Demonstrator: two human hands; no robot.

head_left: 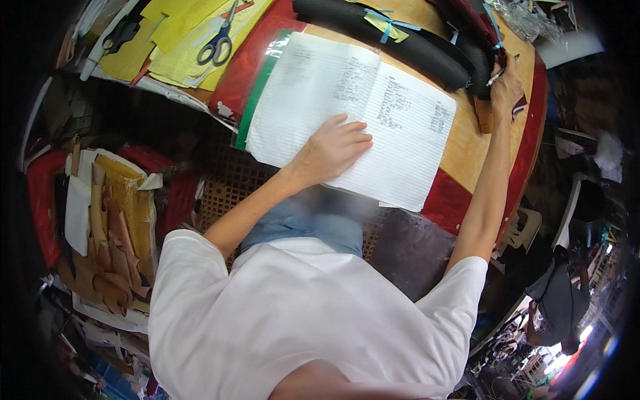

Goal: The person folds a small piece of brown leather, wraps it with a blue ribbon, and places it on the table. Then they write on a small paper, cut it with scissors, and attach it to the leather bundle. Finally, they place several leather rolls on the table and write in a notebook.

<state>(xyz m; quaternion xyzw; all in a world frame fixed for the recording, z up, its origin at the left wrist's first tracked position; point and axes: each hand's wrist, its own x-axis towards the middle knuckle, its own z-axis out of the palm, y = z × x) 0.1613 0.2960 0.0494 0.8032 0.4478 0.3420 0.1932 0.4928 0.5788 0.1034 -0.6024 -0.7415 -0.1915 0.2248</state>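
Cluttered wooden table (467,143): an open notebook (353,113) lies near its front edge, long axis slanting down to the right. Left hand (333,148) rests flat, fingers loosely curled, on the lower pages. Right hand (508,85), stretched far right, grips a pen (501,72) beside black rolls (393,40).

Bright, even light; fisheye edges bend and darken, corners black.
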